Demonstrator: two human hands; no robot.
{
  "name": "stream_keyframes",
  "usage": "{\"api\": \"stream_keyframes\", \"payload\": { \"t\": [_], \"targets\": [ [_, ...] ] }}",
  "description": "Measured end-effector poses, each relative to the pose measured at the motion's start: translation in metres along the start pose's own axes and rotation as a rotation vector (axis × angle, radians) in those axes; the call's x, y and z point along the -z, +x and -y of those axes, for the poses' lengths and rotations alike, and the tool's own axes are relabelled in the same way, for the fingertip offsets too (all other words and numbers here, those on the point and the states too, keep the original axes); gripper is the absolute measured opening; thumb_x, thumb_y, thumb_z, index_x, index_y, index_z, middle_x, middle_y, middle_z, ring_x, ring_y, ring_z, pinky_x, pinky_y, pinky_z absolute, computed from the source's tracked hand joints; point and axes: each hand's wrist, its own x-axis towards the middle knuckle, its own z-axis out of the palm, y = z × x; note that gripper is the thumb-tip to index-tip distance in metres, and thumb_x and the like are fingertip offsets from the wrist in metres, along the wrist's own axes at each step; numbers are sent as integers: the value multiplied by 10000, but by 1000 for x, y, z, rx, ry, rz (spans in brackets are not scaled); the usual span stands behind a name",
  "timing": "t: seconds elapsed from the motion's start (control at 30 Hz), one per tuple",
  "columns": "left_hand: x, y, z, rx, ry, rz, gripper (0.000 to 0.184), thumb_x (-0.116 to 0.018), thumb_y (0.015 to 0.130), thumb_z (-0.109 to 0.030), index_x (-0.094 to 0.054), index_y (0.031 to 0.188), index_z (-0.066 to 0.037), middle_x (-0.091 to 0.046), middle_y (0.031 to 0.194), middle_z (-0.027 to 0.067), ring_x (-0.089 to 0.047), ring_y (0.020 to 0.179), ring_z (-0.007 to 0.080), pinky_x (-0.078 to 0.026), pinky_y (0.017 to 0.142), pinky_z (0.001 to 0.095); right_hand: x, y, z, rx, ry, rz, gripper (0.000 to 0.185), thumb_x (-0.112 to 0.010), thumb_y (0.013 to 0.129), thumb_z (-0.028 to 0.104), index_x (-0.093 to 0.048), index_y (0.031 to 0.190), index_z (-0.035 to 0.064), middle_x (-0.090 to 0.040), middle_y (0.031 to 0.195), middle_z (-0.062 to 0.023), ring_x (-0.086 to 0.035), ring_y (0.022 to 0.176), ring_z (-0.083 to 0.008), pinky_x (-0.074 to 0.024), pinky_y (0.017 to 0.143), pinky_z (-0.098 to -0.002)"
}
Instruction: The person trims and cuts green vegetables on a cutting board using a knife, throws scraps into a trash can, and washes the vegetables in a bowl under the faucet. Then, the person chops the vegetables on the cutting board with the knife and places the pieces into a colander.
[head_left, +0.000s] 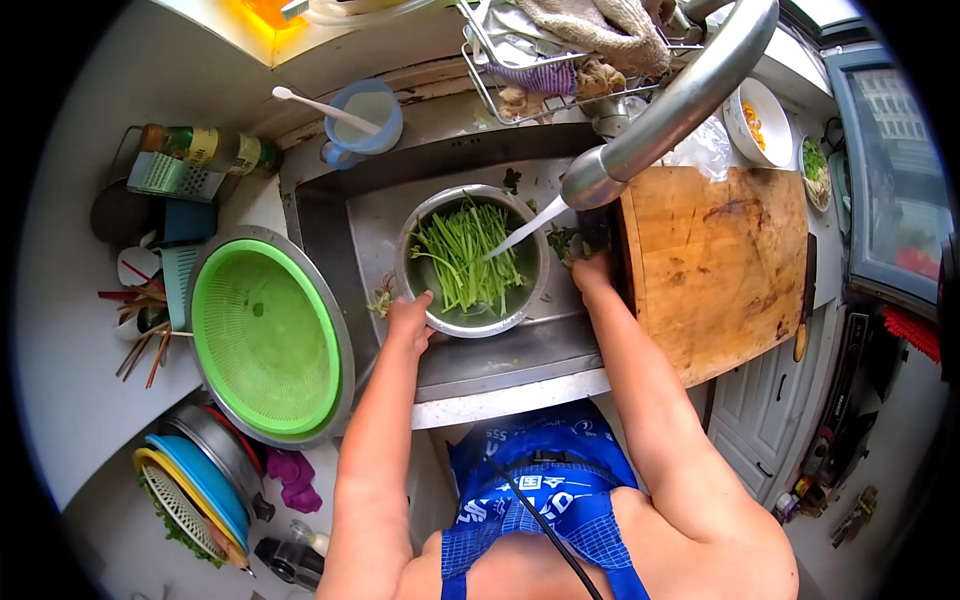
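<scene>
Water (525, 228) runs from the curved silver metal faucet (655, 130) onto long green stalks (465, 255) inside the round silver metal bowl (537, 268). Our left hand (408, 322) has its fingers partly closed on the bowl's near-left rim. Our right hand (592, 272) is just right of the bowl, near dark green leaves (562, 240); we cannot tell how far its fingers open or whether they grip anything. Left of the bowl we see a round green plastic basket (275, 350).
</scene>
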Motion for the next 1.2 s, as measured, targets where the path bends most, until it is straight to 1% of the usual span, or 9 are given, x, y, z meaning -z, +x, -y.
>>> {"api": "stream_keyframes", "payload": {
  "t": [0.23,0.3,0.43,0.57,0.67,0.77,0.93,1.13,1.2],
  "targets": [
    [6,5,17,-56,-119,74,286,-546,792,3,-503,1072,-37,-610,923,105,-638,745,240,-529,563,357,-30,-33,-6,305,-420,-8,560,-652,724,176,-494,1233,2,-533,1185,-236,-494,1128,-369,-371,982,-366],
    [14,-10,14,-80,-235,92,291,-541,786,12,-501,1071,-27,-608,919,113,-641,740,234,-526,544,340,-35,-24,-1,180,-124,676,577,-677,729,214,-489,1240,25,-475,1245,-226,-469,1132,-379,-369,978,-411],
    [24,-41,-4,-108,-232,44,313,-525,776,23,-498,1086,-18,-611,926,110,-643,739,227,-526,539,322,18,-30,63,468,-166,-264,465,-653,757,219,-545,1180,62,-474,1235,-246,-451,1143,-392,-364,968,-423],
    [27,-60,-10,-132,-323,1,348,-512,776,30,-490,1121,-12,-596,990,119,-640,788,239,-553,612,337,-7,10,63,229,-149,-370,391,-658,736,198,-597,1105,83,-507,1192,-225,-467,1121,-379,-385,953,-419],
    [36,-60,-3,-134,-376,25,364,-513,780,38,-484,1138,-21,-581,1022,117,-623,864,249,-553,716,374,-20,12,67,-79,334,128,353,-646,718,115,-626,1071,113,-430,1296,-193,-415,1178,-381,-377,972,-427],
    [38,-67,-3,-126,-426,42,380,-522,784,44,-476,1154,-30,-572,1039,107,-600,936,249,-535,789,394,-30,0,70,885,165,-271,293,-508,841,112,-572,1121,51,-555,1113,-206,-524,1002,-390,-418,894,-413],
    [40,-65,-4,-122,-494,2,415,-517,783,55,-462,1183,-38,-551,1079,100,-586,958,234,-530,807,393,-25,61,83,421,156,-352,324,-540,824,105,-556,1142,43,-506,1189,-223,-489,1091,-383,-387,949,-386],
    [41,-67,-3,-122,-559,-13,395,-495,797,66,-436,1184,15,-540,1086,137,-581,981,265,-528,840,406,19,-58,162,184,397,796,513,-443,929,315,-381,1358,41,-401,1388,-173,-359,1295,-290,-261,1072,-350],
    [45,-61,-1,-95,-584,-25,421,-511,781,56,-452,1191,-16,-545,1094,106,-577,976,250,-527,828,409,-107,-79,90,684,339,1009,506,-486,907,274,-398,1352,49,-409,1384,-170,-360,1296,-270,-263,1070,-335]
  ]
}}
